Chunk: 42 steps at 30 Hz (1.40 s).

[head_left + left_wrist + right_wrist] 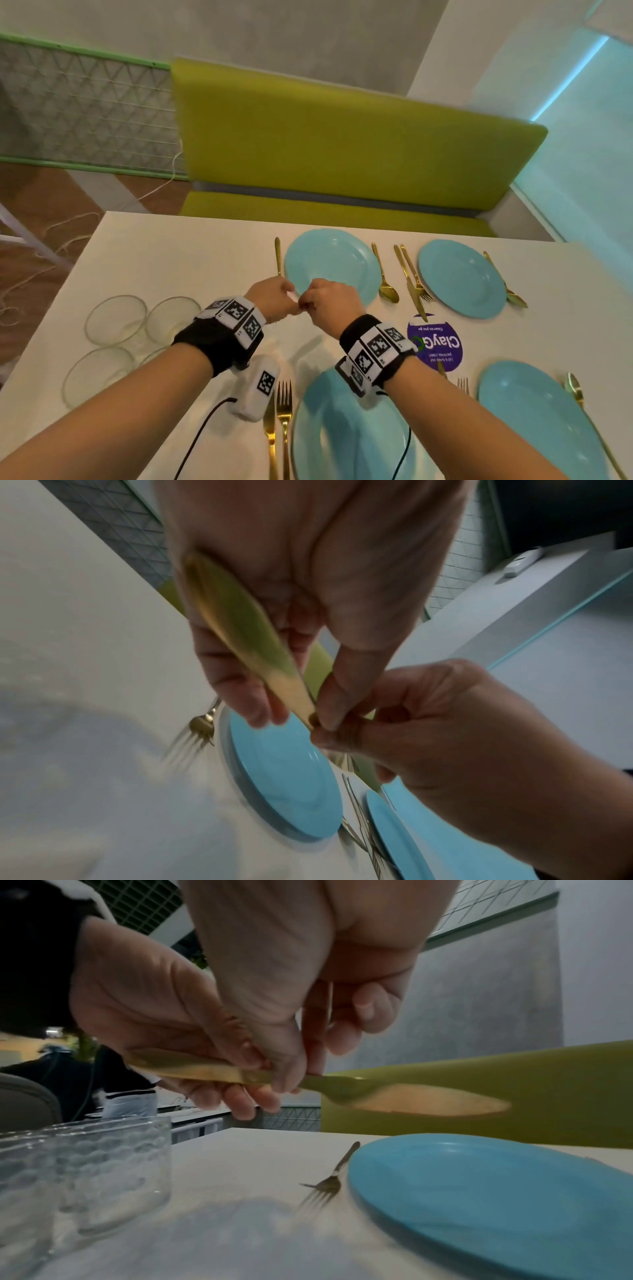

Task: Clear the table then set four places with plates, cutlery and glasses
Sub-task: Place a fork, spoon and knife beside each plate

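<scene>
Both hands hold one gold knife (428, 1102) level above the near edge of the far-left teal plate (329, 263). My left hand (270, 298) grips the handle (240, 631) with thumb and curled fingers. My right hand (329, 301) pinches the knife at its middle, and the blade points away to the right. In the head view the hands hide the knife. A gold fork (278, 255) lies left of that plate. Three more teal plates lie at far right (460, 277), near left (342, 445) and near right (541, 418), with gold cutlery beside them.
Several clear glasses (116, 320) stand grouped at the table's left side. A purple round sticker (438, 346) marks the table's middle. A yellow-green bench (342, 144) runs along the far edge. A knife and fork (279, 428) lie left of the near-left plate.
</scene>
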{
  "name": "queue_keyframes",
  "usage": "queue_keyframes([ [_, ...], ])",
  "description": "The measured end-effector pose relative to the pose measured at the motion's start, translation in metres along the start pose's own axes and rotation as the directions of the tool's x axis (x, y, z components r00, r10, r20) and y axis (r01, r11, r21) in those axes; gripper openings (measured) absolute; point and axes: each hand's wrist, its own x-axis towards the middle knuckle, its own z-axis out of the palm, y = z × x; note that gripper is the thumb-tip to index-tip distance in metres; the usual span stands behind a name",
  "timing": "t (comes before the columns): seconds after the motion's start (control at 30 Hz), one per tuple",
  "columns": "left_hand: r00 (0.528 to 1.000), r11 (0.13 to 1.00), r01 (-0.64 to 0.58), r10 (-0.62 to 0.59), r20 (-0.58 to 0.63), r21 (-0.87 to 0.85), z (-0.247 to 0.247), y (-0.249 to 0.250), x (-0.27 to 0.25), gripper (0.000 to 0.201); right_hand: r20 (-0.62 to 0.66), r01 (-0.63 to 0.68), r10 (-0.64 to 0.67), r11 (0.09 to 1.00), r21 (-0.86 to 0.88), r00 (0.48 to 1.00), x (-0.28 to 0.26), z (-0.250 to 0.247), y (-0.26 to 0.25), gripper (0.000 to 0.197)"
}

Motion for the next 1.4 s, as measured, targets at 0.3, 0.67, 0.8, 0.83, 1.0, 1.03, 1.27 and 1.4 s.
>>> queue_keyframes([
  [0.3, 0.931, 0.989, -0.117, 0.077, -0.358, -0.090, -0.067, -0.064, -0.050, 0.046, 0.083, -0.413, 0.411, 0.844, 0.341, 0.908, 0.003, 0.019, -0.074, 0.022],
  [0.67, 0.949, 0.966, -0.078, -0.003, -0.316, -0.245, -0.109, -0.107, -0.041, 0.022, 0.289, -0.632, 0.596, 0.774, 0.042, 0.749, 0.089, 0.040, -0.087, 0.043],
  [0.8, 0.952, 0.952, -0.088, -0.005, -0.305, -0.293, -0.114, -0.111, -0.027, 0.007, 0.290, -0.673, 0.635, 0.738, 0.048, 0.716, 0.109, 0.043, -0.076, 0.037],
  [0.83, 0.953, 0.952, -0.093, -0.001, -0.304, -0.293, -0.116, -0.111, -0.023, 0.006, 0.292, -0.670, 0.626, 0.739, 0.073, 0.723, 0.113, 0.044, -0.074, 0.034],
  [1.0, 0.951, 0.949, -0.097, 0.000, -0.309, -0.300, -0.124, -0.102, -0.005, 0.007, 0.280, -0.721, 0.667, 0.664, 0.199, 0.691, 0.129, 0.048, -0.057, 0.020],
  [1.03, 0.951, 0.950, -0.097, 0.001, -0.308, -0.297, -0.125, -0.100, -0.001, 0.010, 0.290, -0.740, 0.682, 0.596, 0.310, 0.671, 0.131, 0.050, -0.054, 0.016],
  [1.27, 0.952, 0.951, -0.090, -0.006, -0.307, -0.297, -0.125, -0.094, 0.016, 0.012, 0.292, -0.730, 0.693, 0.496, 0.470, 0.659, 0.152, 0.054, -0.047, 0.024],
  [1.4, 0.951, 0.946, -0.086, -0.016, -0.307, -0.313, -0.125, -0.096, 0.021, 0.008, 0.239, -0.721, 0.701, 0.547, 0.425, 0.672, 0.167, 0.052, -0.043, 0.038],
])
